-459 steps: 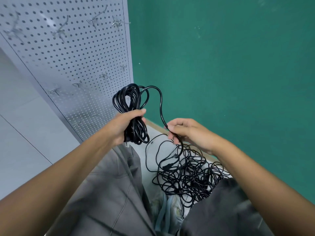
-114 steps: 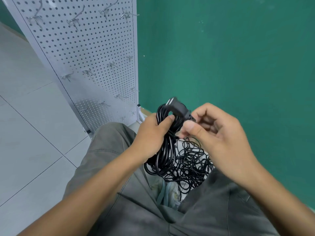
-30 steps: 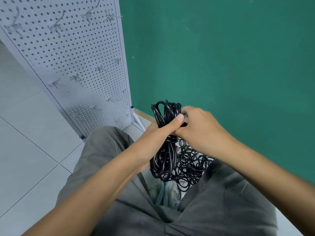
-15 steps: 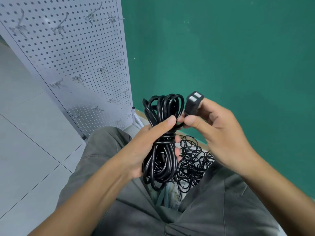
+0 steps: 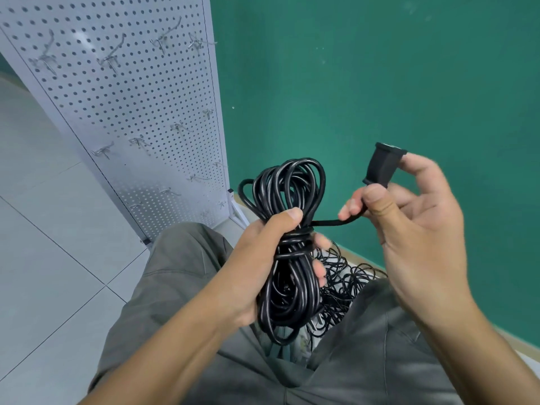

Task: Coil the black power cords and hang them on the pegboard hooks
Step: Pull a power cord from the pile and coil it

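Note:
My left hand (image 5: 257, 258) grips a coiled black power cord (image 5: 292, 276) around its middle, where a few turns of cord bind the bundle. Loops stick out above my thumb and hang below my palm. My right hand (image 5: 409, 229) pinches the cord's black plug end (image 5: 381, 165) up and to the right, and a short taut stretch of cord runs from it back to the binding. A tangle of more black cords (image 5: 344, 285) lies on the floor behind the coil. The white pegboard (image 5: 131, 97) stands at upper left, with bare metal hooks (image 5: 109, 58).
A green wall (image 5: 380, 83) fills the right side and meets the pegboard at the corner. Grey floor tiles (image 5: 43, 244) spread on the left. My knees in grey trousers (image 5: 181, 273) fill the lower frame.
My right hand has pulled the plug end up and away to the right, drawing the last stretch of cord taut from the wrapped middle. My left hand keeps its hold on the coil.

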Action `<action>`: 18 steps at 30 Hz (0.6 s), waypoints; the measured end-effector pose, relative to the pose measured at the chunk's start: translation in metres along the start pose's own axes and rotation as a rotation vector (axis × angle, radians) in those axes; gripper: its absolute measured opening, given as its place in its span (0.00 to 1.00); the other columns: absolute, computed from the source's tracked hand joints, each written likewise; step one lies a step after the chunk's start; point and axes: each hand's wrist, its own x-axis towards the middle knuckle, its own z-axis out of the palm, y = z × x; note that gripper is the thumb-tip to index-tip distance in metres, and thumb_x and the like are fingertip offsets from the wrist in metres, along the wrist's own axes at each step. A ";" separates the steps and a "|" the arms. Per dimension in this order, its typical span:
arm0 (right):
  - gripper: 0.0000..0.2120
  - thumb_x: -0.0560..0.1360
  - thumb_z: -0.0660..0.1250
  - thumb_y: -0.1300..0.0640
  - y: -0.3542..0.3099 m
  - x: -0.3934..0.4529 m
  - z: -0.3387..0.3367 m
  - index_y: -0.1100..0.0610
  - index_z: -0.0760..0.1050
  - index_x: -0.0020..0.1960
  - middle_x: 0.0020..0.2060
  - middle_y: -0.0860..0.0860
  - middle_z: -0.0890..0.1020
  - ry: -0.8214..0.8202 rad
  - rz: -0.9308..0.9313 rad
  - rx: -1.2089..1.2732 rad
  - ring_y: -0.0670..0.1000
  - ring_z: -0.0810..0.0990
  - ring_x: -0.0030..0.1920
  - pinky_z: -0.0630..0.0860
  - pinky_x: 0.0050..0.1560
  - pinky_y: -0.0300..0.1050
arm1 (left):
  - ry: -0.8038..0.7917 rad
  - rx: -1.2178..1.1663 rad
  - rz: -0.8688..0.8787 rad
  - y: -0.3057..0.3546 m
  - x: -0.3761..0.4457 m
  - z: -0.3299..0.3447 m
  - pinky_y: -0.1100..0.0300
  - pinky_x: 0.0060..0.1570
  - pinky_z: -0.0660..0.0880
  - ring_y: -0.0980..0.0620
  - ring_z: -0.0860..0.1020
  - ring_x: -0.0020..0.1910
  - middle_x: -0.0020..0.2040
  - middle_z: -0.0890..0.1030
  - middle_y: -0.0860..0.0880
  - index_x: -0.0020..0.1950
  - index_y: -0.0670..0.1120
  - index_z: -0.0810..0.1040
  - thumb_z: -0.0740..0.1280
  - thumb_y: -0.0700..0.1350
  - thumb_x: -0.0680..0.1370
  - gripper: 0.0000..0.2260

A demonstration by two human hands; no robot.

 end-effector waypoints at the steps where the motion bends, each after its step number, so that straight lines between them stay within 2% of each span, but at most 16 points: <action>1: 0.14 0.72 0.69 0.57 -0.002 -0.003 0.002 0.53 0.71 0.56 0.31 0.54 0.81 0.016 -0.032 -0.028 0.52 0.80 0.34 0.79 0.49 0.45 | 0.006 0.033 0.024 -0.002 0.000 0.001 0.57 0.32 0.78 0.45 0.80 0.31 0.37 0.83 0.41 0.54 0.36 0.81 0.64 0.53 0.80 0.20; 3: 0.14 0.71 0.70 0.57 -0.004 -0.009 0.006 0.51 0.70 0.54 0.32 0.54 0.82 0.049 -0.107 -0.066 0.52 0.80 0.33 0.80 0.44 0.44 | 0.028 0.052 0.059 -0.005 -0.001 0.004 0.57 0.32 0.78 0.45 0.81 0.33 0.39 0.84 0.38 0.61 0.37 0.81 0.61 0.50 0.83 0.18; 6: 0.18 0.70 0.73 0.57 -0.002 -0.017 0.009 0.47 0.70 0.55 0.36 0.55 0.84 0.109 -0.173 -0.135 0.53 0.83 0.34 0.82 0.44 0.50 | 0.068 0.065 0.137 -0.007 0.000 0.008 0.57 0.36 0.80 0.48 0.83 0.35 0.44 0.86 0.42 0.58 0.41 0.83 0.60 0.46 0.83 0.14; 8: 0.20 0.71 0.74 0.58 0.004 -0.019 0.009 0.46 0.69 0.57 0.38 0.55 0.85 0.139 -0.206 -0.162 0.54 0.84 0.35 0.82 0.46 0.51 | 0.086 0.049 0.187 -0.008 0.001 0.008 0.56 0.37 0.81 0.49 0.83 0.37 0.48 0.87 0.44 0.55 0.43 0.84 0.63 0.46 0.81 0.12; 10: 0.20 0.72 0.74 0.61 0.011 -0.019 0.009 0.44 0.72 0.58 0.43 0.50 0.85 0.156 -0.270 -0.243 0.51 0.85 0.38 0.82 0.46 0.45 | 0.091 0.028 0.194 -0.008 0.001 0.008 0.55 0.36 0.82 0.47 0.84 0.38 0.46 0.87 0.41 0.51 0.47 0.87 0.66 0.51 0.76 0.13; 12: 0.21 0.73 0.75 0.62 0.017 -0.020 0.010 0.45 0.76 0.61 0.45 0.40 0.84 0.134 -0.373 -0.415 0.45 0.84 0.42 0.80 0.47 0.38 | 0.091 0.010 0.177 -0.006 -0.001 0.006 0.55 0.35 0.81 0.46 0.85 0.38 0.44 0.86 0.38 0.53 0.47 0.86 0.66 0.52 0.74 0.14; 13: 0.21 0.74 0.75 0.63 0.019 -0.021 0.011 0.47 0.77 0.63 0.46 0.40 0.83 0.114 -0.419 -0.506 0.43 0.82 0.42 0.78 0.47 0.34 | 0.095 0.000 0.174 -0.005 -0.002 0.005 0.56 0.34 0.81 0.46 0.85 0.38 0.43 0.85 0.37 0.56 0.45 0.84 0.67 0.53 0.74 0.17; 15: 0.19 0.75 0.75 0.65 0.023 -0.023 0.013 0.55 0.80 0.64 0.44 0.47 0.84 0.096 -0.501 -0.663 0.40 0.79 0.41 0.74 0.47 0.28 | 0.099 0.003 0.186 -0.004 -0.002 0.003 0.58 0.33 0.80 0.47 0.84 0.36 0.41 0.84 0.39 0.59 0.43 0.82 0.67 0.54 0.74 0.19; 18: 0.16 0.74 0.76 0.64 0.026 -0.022 0.014 0.59 0.82 0.62 0.42 0.49 0.85 0.112 -0.574 -0.804 0.41 0.78 0.41 0.73 0.46 0.28 | 0.105 0.003 0.210 -0.004 -0.001 0.000 0.58 0.33 0.79 0.49 0.82 0.35 0.40 0.84 0.44 0.57 0.44 0.81 0.68 0.57 0.73 0.19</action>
